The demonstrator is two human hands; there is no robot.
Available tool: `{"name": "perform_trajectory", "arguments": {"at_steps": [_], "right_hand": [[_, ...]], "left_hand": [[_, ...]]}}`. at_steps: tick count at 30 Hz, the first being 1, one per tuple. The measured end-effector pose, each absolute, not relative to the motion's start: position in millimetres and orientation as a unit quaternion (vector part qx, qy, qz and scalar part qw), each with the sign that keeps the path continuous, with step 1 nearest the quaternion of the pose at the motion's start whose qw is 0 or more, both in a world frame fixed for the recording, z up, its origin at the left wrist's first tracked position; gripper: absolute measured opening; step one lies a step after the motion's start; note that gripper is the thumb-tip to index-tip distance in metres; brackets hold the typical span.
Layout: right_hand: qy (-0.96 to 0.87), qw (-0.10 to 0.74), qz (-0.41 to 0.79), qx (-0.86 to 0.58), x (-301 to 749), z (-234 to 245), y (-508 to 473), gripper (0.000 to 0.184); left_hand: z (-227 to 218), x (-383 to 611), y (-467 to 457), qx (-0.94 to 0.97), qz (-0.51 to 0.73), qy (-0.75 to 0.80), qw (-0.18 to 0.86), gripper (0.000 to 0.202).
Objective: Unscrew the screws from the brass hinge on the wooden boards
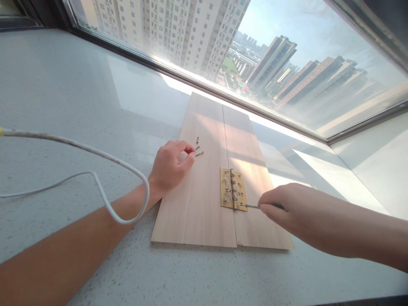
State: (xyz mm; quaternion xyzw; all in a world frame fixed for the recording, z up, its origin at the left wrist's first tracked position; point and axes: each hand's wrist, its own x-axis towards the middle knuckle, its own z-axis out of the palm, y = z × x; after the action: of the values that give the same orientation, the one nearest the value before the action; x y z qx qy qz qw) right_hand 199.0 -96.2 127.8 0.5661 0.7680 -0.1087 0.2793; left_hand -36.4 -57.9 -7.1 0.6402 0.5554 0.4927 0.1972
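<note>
My left hand (174, 163) is over the left wooden board (197, 199), thumb and forefinger pinched together at the end of a small screw (199, 153). Two more screws (197, 140) lie just beyond those fingertips. A brass hinge (233, 189) spans the seam between the left board and the right wooden board (255, 229); screw heads show in its left leaf. In my right hand (287, 208) is a screwdriver (253, 206), its thin shaft pointing left and its handle mostly hidden by the fingers. The tip meets the hinge's lower right corner hole.
Both boards rest on a speckled pale stone sill (111, 272). A white cable (95, 148) loops in from the left, above my left forearm. Along the back runs a dark window frame (153, 63), with tall buildings outside. Sunlight falls across the boards.
</note>
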Motion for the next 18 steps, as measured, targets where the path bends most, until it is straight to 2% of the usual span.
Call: {"name": "perform_trajectory", "arguments": {"at_steps": [4,7,9,12,14,18], "right_hand": [[0.628,0.217,-0.246,0.706,195.9,130.7,-91.6,0.031],[0.537,0.164,-0.386,0.732,193.3,132.2,-94.1,0.033],[0.502,0.152,-0.417,0.742,191.8,132.5,-95.4,0.035],[0.549,0.218,-0.350,0.727,190.6,131.7,-95.3,0.028],[0.641,0.279,-0.268,0.663,189.9,130.0,-95.5,0.028],[0.756,0.347,-0.086,0.549,188.4,126.1,-99.5,0.029]], "left_hand": [[-6.5,-36.3,-57.6,0.640,0.492,0.557,0.195,0.013],[-6.0,-36.2,-58.3,0.639,0.490,0.558,0.199,0.012],[-5.6,-36.1,-58.9,0.638,0.491,0.558,0.202,0.012],[-5.1,-36.1,-59.3,0.639,0.490,0.559,0.198,0.012],[-4.9,-36.2,-59.3,0.639,0.489,0.561,0.193,0.012],[-5.0,-36.2,-59.0,0.640,0.490,0.559,0.192,0.012]]}}
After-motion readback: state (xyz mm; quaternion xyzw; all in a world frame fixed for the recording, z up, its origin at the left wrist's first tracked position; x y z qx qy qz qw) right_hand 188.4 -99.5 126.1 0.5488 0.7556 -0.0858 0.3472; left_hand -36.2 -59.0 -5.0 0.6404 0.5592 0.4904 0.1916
